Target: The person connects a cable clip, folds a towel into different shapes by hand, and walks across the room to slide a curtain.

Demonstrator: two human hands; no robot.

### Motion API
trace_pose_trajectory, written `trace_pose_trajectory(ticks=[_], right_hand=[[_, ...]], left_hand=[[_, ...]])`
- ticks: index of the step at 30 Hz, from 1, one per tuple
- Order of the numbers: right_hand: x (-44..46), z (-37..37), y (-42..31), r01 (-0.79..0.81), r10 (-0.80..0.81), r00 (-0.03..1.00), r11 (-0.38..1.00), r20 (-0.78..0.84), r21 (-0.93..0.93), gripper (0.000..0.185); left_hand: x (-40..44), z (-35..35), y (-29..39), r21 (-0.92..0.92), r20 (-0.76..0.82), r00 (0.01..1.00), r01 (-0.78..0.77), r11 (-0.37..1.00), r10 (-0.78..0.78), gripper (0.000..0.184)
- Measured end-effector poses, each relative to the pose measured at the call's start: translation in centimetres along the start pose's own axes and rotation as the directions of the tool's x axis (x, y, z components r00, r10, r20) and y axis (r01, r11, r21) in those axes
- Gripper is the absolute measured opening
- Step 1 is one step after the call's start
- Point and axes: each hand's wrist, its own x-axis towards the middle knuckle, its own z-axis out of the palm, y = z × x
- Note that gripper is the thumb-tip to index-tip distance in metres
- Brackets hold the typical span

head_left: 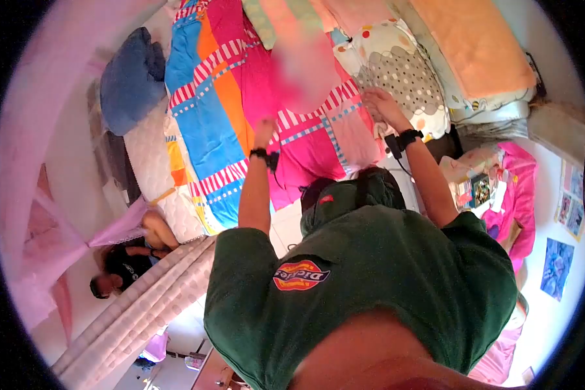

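Observation:
A multicoloured patchwork quilt [205,123] in blue, orange, magenta and pink, with striped bands, lies spread over the bed. My left hand [264,132] is closed on its magenta part, near a red-and-white striped band. At the pale pink right edge of the quilt, my right hand [380,107] has its fingers bent around the cloth; the fingertips are small and partly unclear. Just beyond that hand lies a white and grey pillow [406,81] with dots. Both wrists wear black bands. A blurred patch covers part of the quilt between and above my hands.
A blue folded bundle [131,81] lies at the bed's left. An orange towel-like cloth [478,49] is at the upper right. A pink-covered surface with small items [481,188] stands to the right. Another person [127,266] sits at lower left, beside a pale curtain [143,305].

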Motion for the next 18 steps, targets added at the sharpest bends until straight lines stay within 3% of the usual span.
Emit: trace_pose_trajectory(ticks=[2, 3, 5, 6, 7, 8, 9, 10, 11, 12, 13, 14, 15, 16, 17, 18], right_hand=[[-2.3, 1.0, -2.0, 0.123, -0.136, 0.969, 0.99, 0.206, 0.075, 0.028], [-3.6, 0.9, -0.9, 0.119, -0.131, 0.97, 0.99, 0.205, 0.072, 0.028], [-6.2, 0.2, 2.6, 0.035, -0.045, 0.95, 0.999, 0.31, 0.039, 0.033], [-8.0, -0.5, 4.9, -0.098, 0.091, 0.963, 0.995, 0.254, 0.016, 0.033], [-9.3, -1.7, 9.1, -0.26, 0.259, 0.95, 0.965, 0.172, -0.021, 0.033], [-10.8, -3.0, 14.6, -0.284, 0.283, 0.959, 0.957, 0.028, 0.063, 0.031], [-11.3, -7.2, 24.7, 0.116, -0.07, 0.993, 0.69, 0.093, -0.714, 0.029], [-14.6, -9.0, 29.3, 0.11, -0.065, 0.994, 0.574, 0.088, -0.811, 0.029], [-18.4, -9.8, 31.3, -0.029, 0.071, 0.997, 0.665, 0.024, -0.747, 0.029], [-22.3, -9.8, 31.5, -0.273, 0.273, 0.96, 0.851, -0.066, -0.448, 0.029], [-25.6, -9.1, 30.3, -0.536, 0.562, 0.82, 0.821, -0.11, 0.195, 0.029], [-28.5, -8.8, 29.9, -0.555, 0.666, 0.738, 0.69, -0.108, 0.466, 0.03], [-30.9, -8.5, 29.9, -0.549, 0.711, 0.696, 0.62, -0.105, 0.56, 0.031], [-32.7, -8.2, 29.9, -0.559, 0.748, 0.652, 0.583, -0.122, 0.589, 0.032], [-34.3, -7.8, 30.1, -0.566, 0.784, 0.606, 0.543, -0.133, 0.62, 0.033], [-36.3, -7.8, 32.6, -0.524, 0.758, 0.622, 0.587, -0.194, 0.617, 0.032]], left_hand=[[3.1, 0.2, 1.2, -0.094, -0.078, 0.985, -0.163, 0.982, 0.156, 0.021], [2.2, 0.6, 1.2, -0.098, -0.075, 0.985, -0.16, 0.982, 0.154, 0.021], [0.4, 1.2, 2.4, -0.31, -0.035, 0.979, -0.2, 0.929, 0.199, 0.023], [-1.9, 1.6, 3.0, -0.313, 0.044, 0.997, -0.043, 0.949, 0.06, 0.021], [-2.9, 2.3, 0.4, -0.173, 0.116, 0.992, -0.03, 0.984, 0.051, 0.022], [-3.5, 3.0, -2.3, -0.027, 0.184, 0.982, -0.035, 0.999, 0.039, 0.023], [-6.1, 2.9, -2.5, 0.047, 0.326, 0.937, 0.116, 0.992, -0.125, 0.024], [-5.9, 3.5, -9.2, 0.299, 0.474, 0.87, -0.304, 0.905, 0.135, 0.028], [-7.3, 5.1, -12.2, 0.769, 0.589, 0.808, -0.549, 0.328, -0.026, 0.029], [-3.9, 5.6, -28.4, 0.453, 0.879, 0.459, -0.888, 0.077, 0.126, 0.027], [-7.0, 5.7, -27.6, 0.436, 0.89, 0.452, -0.882, 0.178, 0.063, 0.027], [-11.1, 5.5, -24.9, 0.426, 0.896, 0.443, -0.86, 0.28, -0.001, 0.026], [-15.5, 5.2, -22.0, 0.423, 0.899, 0.432, -0.824, 0.377, -0.065, 0.026], [-18.0, 5.4, -20.4, 0.41, 0.908, 0.414, -0.839, 0.357, -0.069, 0.026], [-19.9, 5.4, -19.0, 0.473, 0.822, 0.54, -0.471, 0.745, -0.181, 0.023], [-21.9, 5.3, -18.2, 0.412, 0.735, 0.575, 0.043, 0.91, -0.36, 0.022]])
